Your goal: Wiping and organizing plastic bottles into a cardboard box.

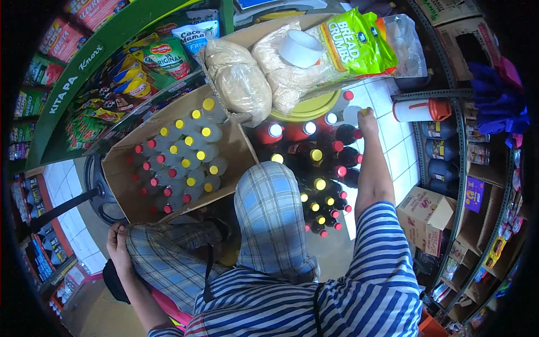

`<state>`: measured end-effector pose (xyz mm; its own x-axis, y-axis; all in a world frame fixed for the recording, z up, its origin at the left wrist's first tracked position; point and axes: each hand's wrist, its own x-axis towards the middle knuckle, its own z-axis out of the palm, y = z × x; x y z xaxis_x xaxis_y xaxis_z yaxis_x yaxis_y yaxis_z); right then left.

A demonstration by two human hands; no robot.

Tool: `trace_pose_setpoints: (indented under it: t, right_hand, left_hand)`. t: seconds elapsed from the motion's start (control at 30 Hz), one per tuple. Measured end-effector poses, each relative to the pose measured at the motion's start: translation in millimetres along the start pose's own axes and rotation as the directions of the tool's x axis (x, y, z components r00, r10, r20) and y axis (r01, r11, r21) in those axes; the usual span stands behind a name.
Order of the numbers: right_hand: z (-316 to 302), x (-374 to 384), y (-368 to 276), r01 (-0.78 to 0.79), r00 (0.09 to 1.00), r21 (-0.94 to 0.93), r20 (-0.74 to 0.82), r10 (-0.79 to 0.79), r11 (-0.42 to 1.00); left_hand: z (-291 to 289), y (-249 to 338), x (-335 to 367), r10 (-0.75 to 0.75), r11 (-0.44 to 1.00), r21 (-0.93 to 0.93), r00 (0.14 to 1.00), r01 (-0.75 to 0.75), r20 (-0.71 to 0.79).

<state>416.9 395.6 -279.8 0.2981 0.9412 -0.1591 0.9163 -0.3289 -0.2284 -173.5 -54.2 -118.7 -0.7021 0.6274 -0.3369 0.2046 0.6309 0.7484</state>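
My right hand [368, 122] reaches out to the far right with its fingers closed at the yellow cap of a pale, see-through bottle [351, 116]. Close by stand several large bottles with dark or red drink [295, 132] under white, red and yellow caps. Smaller dark bottles [323, 203] are grouped nearer to me. My left hand [117, 242] lies at my bent knee, near a corner of an open cardboard box [233, 151]; its fingers are stretched out and hold nothing. Inside that box, clear bottles [193, 163] with red or yellow caps stand in rows.
Behind the bottles, another carton [242, 37] holds bags of pale crumbs [241, 84], a white cup [300, 49] and a green packet [359, 42]. A yellow round lid [314, 106] lies below it. Shelves line both sides. A closed carton [424, 216] sits at right.
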Motion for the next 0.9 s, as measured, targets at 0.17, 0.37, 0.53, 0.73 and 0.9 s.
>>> trace_pose_setpoints:
  t: [0.17, 0.37, 0.53, 0.73, 0.9]
  right_hand:
    - [-14.6, -2.0, -17.3, -0.055, 0.991, -0.182, 0.109, 0.076, 0.982]
    - [2.0, 11.9, 9.4, -0.208, 0.976, 0.069, 0.074, 0.203, 0.976]
    - [6.1, 2.9, 41.9, -0.383, 0.907, 0.457, 0.020, 0.421, 0.803]
    - [-37.8, -24.1, 59.8, -0.364, 0.881, 0.310, -0.191, 0.433, 0.878]
    - [-133.4, -63.4, 52.1, -0.085, 0.878, 0.190, -0.450, 0.164, 0.978]
  left_hand:
    - [3.4, 6.3, -1.6, -0.055, 0.998, -0.008, 0.998, 0.055, -0.023]
    - [-0.4, 0.0, 1.8, -0.047, 0.999, 0.011, 0.999, 0.047, -0.024]
    - [-2.1, -3.9, 1.7, -0.052, 0.998, -0.024, 0.998, 0.051, -0.031]
    - [-6.7, -16.8, 6.6, -0.013, 0.999, 0.030, 1.000, 0.013, -0.002]
    - [-2.7, -8.8, 1.1, -0.019, 1.000, -0.004, 0.999, 0.019, -0.028]
